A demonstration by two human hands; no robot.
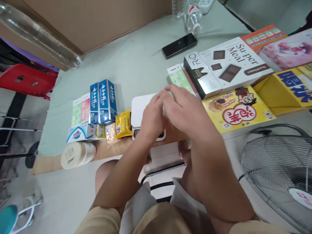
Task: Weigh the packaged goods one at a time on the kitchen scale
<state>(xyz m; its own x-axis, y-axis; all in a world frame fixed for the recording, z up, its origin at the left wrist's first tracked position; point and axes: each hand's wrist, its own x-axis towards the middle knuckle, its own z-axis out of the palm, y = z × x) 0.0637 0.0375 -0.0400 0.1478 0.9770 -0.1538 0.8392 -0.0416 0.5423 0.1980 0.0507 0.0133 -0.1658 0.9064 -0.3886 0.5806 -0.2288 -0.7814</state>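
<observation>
Meeting over the white scale (140, 110), the person's left hand (153, 116) and right hand (180, 110) have their fingertips together; from where I stand, I can't tell whether anything is tucked between them. The scale sits at the near edge of the table (138, 65), partly covered. Just left of it lies a yellow packet (123, 124), with blue boxes (102, 100) farther left; a phone (179, 45) lies beyond it, rightward. I'd judge this a resting step; reaching for anything calls for parting those fingers first.
</observation>
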